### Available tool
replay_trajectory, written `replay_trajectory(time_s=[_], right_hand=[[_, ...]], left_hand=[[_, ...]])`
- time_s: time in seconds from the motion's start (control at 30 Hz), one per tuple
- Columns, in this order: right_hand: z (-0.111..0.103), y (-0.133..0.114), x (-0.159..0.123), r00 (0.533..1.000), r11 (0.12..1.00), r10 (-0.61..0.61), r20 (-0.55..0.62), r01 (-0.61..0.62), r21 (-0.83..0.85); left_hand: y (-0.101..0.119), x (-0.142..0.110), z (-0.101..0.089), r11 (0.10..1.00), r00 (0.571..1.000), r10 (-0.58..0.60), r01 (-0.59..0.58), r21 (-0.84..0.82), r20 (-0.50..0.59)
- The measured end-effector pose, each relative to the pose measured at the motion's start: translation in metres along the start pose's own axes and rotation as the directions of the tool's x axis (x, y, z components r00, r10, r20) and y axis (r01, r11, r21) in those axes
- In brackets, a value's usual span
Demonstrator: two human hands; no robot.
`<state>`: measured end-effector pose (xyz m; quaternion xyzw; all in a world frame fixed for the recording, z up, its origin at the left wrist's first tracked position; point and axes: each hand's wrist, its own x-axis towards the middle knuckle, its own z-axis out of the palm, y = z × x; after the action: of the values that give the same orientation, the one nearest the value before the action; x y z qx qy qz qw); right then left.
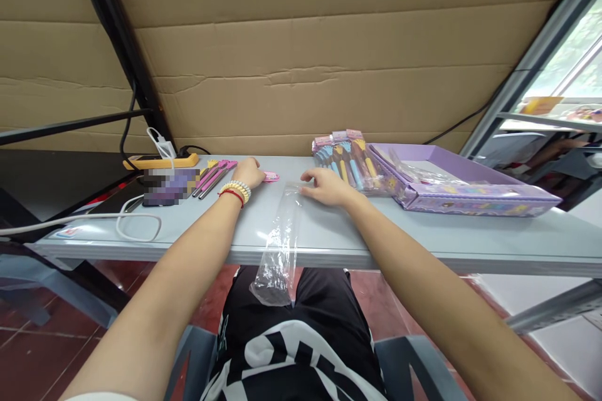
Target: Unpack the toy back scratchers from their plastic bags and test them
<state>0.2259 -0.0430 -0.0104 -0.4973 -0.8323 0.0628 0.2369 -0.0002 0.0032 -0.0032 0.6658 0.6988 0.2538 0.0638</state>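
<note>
My left hand [248, 173] rests on the table with its fingers curled down. A small pink piece [271, 177] sticks out at its fingertips; the rest of it is hidden under the hand. Beside the wrist lie several slim pink and silver sticks [214, 178], some with yellow ends, resembling back scratchers. My right hand [324, 187] is at the top end of a clear plastic bag [277, 257], thumb and forefinger apart, the thumb touching its edge. The long bag lies across the table and hangs over the front edge above my lap.
Bagged blue and yellow claw-ended sticks [350, 160] lie behind my right hand. Right of them stands an open purple box [480, 197] with clear plastic inside. At left are a pixelated purple object [172, 187], a yellow power strip [162, 161] and a white cable [141, 216]. Cardboard [329, 44] walls the back.
</note>
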Motion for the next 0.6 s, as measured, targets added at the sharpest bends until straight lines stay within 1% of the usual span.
replay_trajectory(time_s=[0.1, 0.2, 0.27, 0.33, 0.4, 0.47, 0.5, 0.53, 0.6], right_hand=[[0.003, -0.003, -0.001, 0.998, 0.996, -0.017, 0.062, 0.022, -0.084], [0.005, -0.008, -0.001, 0.988, 0.990, 0.020, 0.150, 0.001, -0.139], [0.006, -0.010, -0.001, 0.977, 0.988, 0.058, 0.205, -0.027, -0.153], [0.006, -0.011, -0.001, 0.971, 0.988, 0.064, 0.231, -0.030, -0.148], [0.005, -0.010, 0.000, 0.974, 0.991, 0.047, 0.222, -0.018, -0.131], [0.005, -0.009, 0.000, 0.981, 0.994, 0.024, 0.191, -0.004, -0.109], [0.005, -0.009, 0.000, 0.985, 0.995, 0.007, 0.170, 0.010, -0.095], [0.004, -0.009, 0.001, 0.989, 0.997, -0.013, 0.147, 0.025, -0.079], [0.003, -0.010, 0.001, 0.995, 0.998, -0.047, 0.086, 0.052, -0.047]], left_hand=[[0.000, -0.003, 0.000, 0.996, 0.999, 0.015, -0.020, 0.090, 0.049], [0.003, -0.006, -0.002, 0.992, 0.998, 0.017, -0.024, 0.126, 0.058], [0.005, -0.007, -0.003, 0.993, 0.998, 0.033, -0.038, 0.109, 0.045], [0.008, -0.008, -0.003, 0.994, 0.994, 0.102, -0.104, 0.044, 0.037], [0.012, -0.010, -0.002, 0.974, 0.972, 0.226, -0.222, -0.050, 0.068], [0.017, -0.013, 0.000, 0.931, 0.925, 0.360, -0.347, -0.112, 0.125], [0.020, -0.015, 0.002, 0.914, 0.902, 0.404, -0.390, -0.112, 0.153], [0.023, -0.018, 0.003, 0.904, 0.887, 0.427, -0.417, -0.092, 0.177], [0.028, -0.023, 0.004, 0.900, 0.877, 0.429, -0.436, -0.019, 0.217]])
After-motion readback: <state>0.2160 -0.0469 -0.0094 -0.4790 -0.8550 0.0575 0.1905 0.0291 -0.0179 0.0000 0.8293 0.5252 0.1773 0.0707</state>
